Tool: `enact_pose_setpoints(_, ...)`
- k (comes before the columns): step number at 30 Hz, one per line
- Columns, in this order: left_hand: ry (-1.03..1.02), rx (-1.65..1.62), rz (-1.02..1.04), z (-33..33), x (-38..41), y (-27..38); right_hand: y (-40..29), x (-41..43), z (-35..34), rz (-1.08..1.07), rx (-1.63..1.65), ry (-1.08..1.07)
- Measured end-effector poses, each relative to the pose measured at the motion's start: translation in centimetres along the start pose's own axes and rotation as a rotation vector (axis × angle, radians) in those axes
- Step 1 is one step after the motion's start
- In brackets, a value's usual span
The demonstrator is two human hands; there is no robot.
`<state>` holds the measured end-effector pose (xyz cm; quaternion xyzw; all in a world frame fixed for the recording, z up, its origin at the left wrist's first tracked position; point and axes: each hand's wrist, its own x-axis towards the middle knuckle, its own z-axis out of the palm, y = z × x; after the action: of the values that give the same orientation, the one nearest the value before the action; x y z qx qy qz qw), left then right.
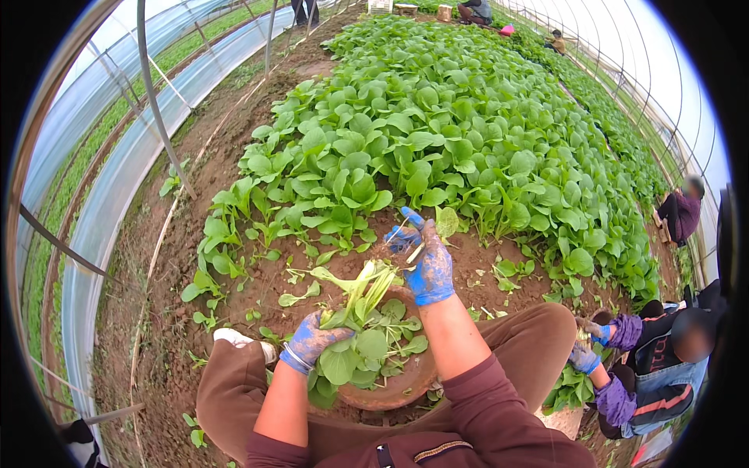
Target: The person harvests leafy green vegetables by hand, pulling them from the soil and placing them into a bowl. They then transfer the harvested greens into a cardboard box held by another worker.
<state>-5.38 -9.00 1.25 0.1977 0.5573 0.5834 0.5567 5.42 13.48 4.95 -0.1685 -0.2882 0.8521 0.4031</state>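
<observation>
My left hand (319, 339), in a muddy blue glove, grips a bunch of leafy greens (370, 292) by its leaves, with the pale stems pointing up and away from me. My right hand (427, 260), gloved the same way, is just beyond the stem ends. In its fingers is a slim pale object (415, 253); whether it is a small blade or a stem, I cannot tell. Thin tangled roots (391, 248) show beside those fingers. Below the bunch, a round reddish-brown basin (404, 393) sits between my legs, partly covered by loose leaves (409, 342).
A dense bed of leafy greens (445, 128) grows ahead in brown soil. At right, a co-worker (649, 362) with gloved hands handles greens. Another person (681, 213) crouches farther off. Metal hoops (153, 99) and plastic sheeting (111, 251) line the left side.
</observation>
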Motion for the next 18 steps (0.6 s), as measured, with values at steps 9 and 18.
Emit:
enact_pose_setpoints(9,0.059,-0.008,0.092,-1.1,-0.8,0.1,-2.5,-4.4,-6.0,0.355,-2.083,-0.622)
enact_pose_setpoints(18,0.043,0.179,0.102,0.1,-0.7,0.0,-3.1,-3.2,0.4,-0.428,-1.668,-0.689)
